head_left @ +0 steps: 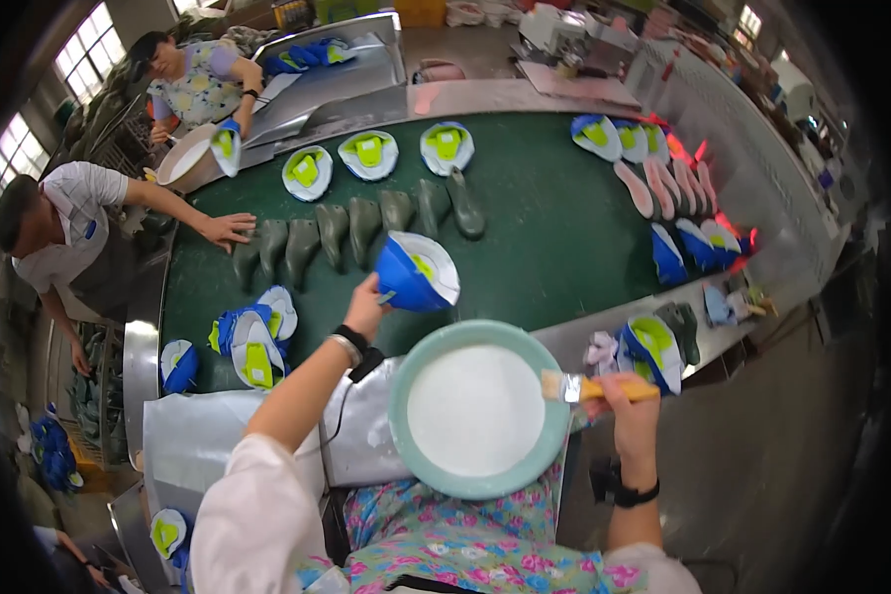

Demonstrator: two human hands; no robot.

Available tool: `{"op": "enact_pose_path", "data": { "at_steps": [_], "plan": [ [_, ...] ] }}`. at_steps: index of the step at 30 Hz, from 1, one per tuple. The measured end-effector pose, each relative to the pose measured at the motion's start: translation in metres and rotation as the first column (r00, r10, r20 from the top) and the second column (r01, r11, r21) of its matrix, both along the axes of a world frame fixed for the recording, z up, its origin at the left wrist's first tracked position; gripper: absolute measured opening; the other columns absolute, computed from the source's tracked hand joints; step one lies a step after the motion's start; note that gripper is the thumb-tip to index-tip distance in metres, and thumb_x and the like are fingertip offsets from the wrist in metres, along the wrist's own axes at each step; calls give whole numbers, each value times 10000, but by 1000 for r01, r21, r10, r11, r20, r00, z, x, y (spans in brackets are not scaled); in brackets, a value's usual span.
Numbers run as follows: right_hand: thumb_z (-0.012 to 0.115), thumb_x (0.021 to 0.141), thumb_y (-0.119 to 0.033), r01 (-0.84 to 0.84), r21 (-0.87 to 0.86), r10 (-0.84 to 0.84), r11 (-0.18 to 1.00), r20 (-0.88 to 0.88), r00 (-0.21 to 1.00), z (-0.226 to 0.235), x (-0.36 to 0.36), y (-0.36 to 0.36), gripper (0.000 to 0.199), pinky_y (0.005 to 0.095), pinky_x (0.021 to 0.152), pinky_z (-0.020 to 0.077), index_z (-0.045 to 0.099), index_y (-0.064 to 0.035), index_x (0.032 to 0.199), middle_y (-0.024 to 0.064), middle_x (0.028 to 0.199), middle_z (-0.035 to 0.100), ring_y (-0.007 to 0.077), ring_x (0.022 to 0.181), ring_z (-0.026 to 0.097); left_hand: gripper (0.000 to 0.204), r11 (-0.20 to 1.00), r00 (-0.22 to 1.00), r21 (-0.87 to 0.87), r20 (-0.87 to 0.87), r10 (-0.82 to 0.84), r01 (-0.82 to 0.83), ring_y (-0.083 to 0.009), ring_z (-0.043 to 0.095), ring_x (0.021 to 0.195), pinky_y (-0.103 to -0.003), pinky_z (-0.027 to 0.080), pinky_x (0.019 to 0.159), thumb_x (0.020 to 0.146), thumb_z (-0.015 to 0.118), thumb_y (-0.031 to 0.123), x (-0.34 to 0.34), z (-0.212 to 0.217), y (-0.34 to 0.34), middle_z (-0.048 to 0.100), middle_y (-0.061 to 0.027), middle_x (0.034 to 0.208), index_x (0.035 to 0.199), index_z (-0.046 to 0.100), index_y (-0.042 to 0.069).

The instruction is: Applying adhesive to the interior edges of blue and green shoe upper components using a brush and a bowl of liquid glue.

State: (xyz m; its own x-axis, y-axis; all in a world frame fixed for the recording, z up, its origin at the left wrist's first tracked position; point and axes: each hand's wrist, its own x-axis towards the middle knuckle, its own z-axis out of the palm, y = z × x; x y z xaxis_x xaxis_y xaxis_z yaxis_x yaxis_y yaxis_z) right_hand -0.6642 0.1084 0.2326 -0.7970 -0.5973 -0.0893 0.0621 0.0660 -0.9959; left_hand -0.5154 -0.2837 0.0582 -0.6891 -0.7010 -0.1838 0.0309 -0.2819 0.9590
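Note:
My left hand (pixel 367 306) holds a blue and white shoe upper (pixel 418 272) up above the green conveyor belt (pixel 554 238). My right hand (pixel 628 394) grips a yellow-handled brush (pixel 582 387), its bristles at the right rim of a pale green bowl (pixel 403 429) full of white glue. The bowl rests in front of me on a silver-covered ledge (pixel 198 436). A black band sits on each of my wrists.
Dark green shoe lasts (pixel 351 230) lie in a row on the belt, with more uppers (pixel 369 153) behind and at the left (pixel 252 342). One person's hand (pixel 228 230) rests on the belt at the left; another person (pixel 203 84) works at the far left. Pink soles (pixel 663 188) lie at the right.

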Motion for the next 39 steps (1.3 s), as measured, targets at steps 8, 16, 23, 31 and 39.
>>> {"op": "enact_pose_path", "data": {
  "at_steps": [8, 16, 23, 31, 39],
  "plan": [
    [595, 923, -107, 63, 110, -62, 992, -16, 998, -1, 10, -35, 180, 251, 537, 516, 627, 71, 928, 140, 783, 654, 184, 591, 644, 424, 959, 960, 268, 231, -158, 93, -234, 646, 948, -338, 580, 764, 905, 506, -8, -13, -101, -22, 636, -117, 1067, 1326, 452, -13],
    [523, 949, -157, 182, -1, -180, 983, -125, 976, 10, 19, -41, 221, 234, 539, 470, 602, 26, 854, 87, 788, 602, 143, 592, 583, 252, 977, 930, -211, 360, 79, -1, -104, 638, 742, -249, 520, 616, 903, 560, 146, 163, 18, -45, 683, -49, 869, 1089, 658, 8],
    [451, 991, -182, 235, 21, -186, 972, -546, 817, 35, 39, -52, 323, 310, 735, 459, 528, 0, 736, 90, 808, 592, 172, 719, 569, 331, 396, 534, -907, 407, 741, 143, -363, 575, 973, -446, 471, 862, 786, 701, 266, 150, -17, -231, 614, -151, 1069, 1026, 632, 48],
    [442, 995, -156, 356, 159, -209, 921, -569, 795, 42, 46, -67, 347, 306, 719, 463, 541, 3, 703, 89, 766, 617, 161, 735, 581, 473, 831, 189, -544, 833, 519, 114, -364, 626, 1078, -430, 525, 898, 786, 647, 165, 112, -92, -320, 615, -252, 1153, 1163, 476, -63],
    [469, 980, -161, 393, 95, -348, 915, -310, 885, 21, -11, -12, 348, 289, 736, 460, 551, 17, 692, 103, 782, 644, 156, 759, 588, 474, 918, 863, -363, 502, 47, 161, -197, 636, 721, -348, 475, 506, 748, 715, 350, -39, 44, -233, 665, -105, 910, 1042, 597, -2]
  ]
}}
